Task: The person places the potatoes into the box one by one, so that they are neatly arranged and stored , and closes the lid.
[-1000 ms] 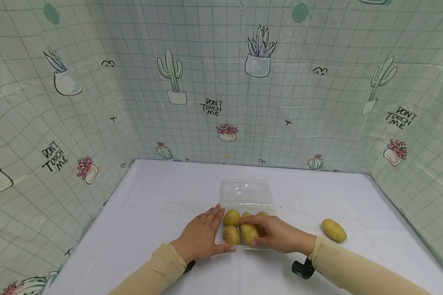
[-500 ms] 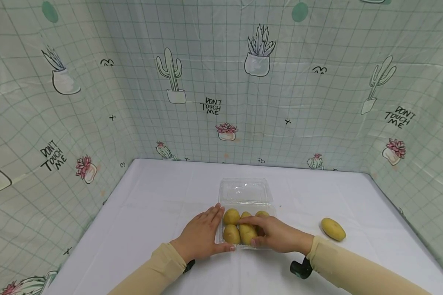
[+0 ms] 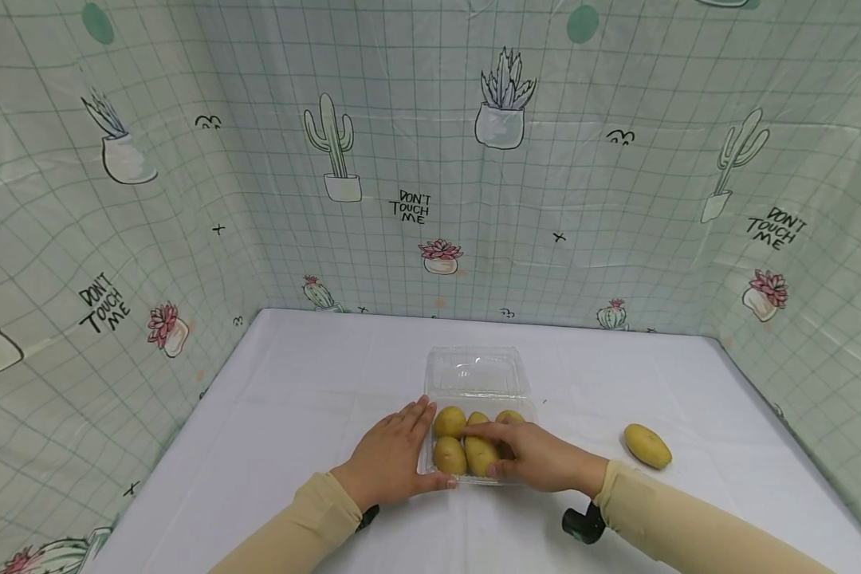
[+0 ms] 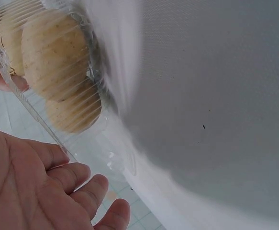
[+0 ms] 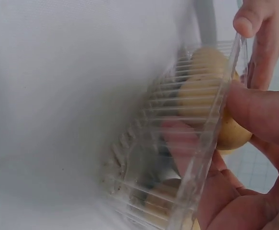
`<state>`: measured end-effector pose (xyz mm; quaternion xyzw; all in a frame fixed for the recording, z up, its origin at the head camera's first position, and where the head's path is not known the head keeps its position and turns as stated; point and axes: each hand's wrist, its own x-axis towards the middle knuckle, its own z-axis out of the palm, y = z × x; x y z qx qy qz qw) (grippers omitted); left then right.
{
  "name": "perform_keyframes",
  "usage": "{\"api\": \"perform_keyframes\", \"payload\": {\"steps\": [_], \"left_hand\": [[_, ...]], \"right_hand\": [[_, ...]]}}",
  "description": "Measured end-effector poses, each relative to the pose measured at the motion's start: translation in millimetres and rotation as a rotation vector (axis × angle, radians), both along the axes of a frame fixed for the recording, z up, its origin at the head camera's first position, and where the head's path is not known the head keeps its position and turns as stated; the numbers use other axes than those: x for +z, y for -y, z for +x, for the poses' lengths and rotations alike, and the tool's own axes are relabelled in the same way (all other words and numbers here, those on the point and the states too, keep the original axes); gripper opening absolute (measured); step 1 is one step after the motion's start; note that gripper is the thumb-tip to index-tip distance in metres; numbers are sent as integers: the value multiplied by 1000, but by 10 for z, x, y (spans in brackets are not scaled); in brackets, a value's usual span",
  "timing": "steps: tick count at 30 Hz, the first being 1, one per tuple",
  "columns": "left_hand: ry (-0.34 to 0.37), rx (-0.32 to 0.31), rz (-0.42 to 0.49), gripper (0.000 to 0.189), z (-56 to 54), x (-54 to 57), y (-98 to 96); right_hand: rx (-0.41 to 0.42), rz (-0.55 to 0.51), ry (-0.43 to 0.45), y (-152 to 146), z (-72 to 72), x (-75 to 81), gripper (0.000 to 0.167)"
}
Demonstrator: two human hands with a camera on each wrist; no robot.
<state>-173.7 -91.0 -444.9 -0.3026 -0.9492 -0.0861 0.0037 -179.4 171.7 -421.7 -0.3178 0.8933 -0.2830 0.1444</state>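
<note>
A clear plastic clamshell box [image 3: 477,375] stands on the table with its lid tipped back. Several yellow potatoes [image 3: 450,456] lie in its base. My left hand [image 3: 389,456] rests along the box's left side, fingers fairly straight, thumb at the front corner. In the left wrist view, the fingertips [image 4: 58,155] touch the clear rim. My right hand [image 3: 545,456] reaches over the box's right part and holds a potato [image 3: 481,456] between thumb and fingers. Through the ribbed wall in the right wrist view, a finger [image 5: 180,136] shows beside the potatoes [image 5: 232,132].
One loose potato [image 3: 647,446] lies on the white tablecloth [image 3: 316,367] to the right, beyond the right forearm. A patterned cloth [image 3: 373,143] hangs around the table's back and sides. A black wrist device [image 3: 583,524] sticks out below the right wrist.
The potato under my right hand has shifted slightly left toward the left-hand potatoes, with the right hand drifting slightly left too. The left hand stays in place.
</note>
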Motion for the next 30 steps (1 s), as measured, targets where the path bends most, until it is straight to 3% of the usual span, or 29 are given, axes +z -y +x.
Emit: {"api": "perform_keyframes", "payload": {"steps": [6, 14, 30], "left_hand": [[5, 3, 0, 107, 3, 3, -1], [4, -4, 15, 107, 14, 9, 0], [26, 20, -7, 107, 11, -5, -13]], "right_hand": [[-6, 22, -11, 3, -9, -8, 55], [-26, 40, 46, -20, -3, -9, 53], [-12, 45, 40, -22, -14, -3, 53]]}}
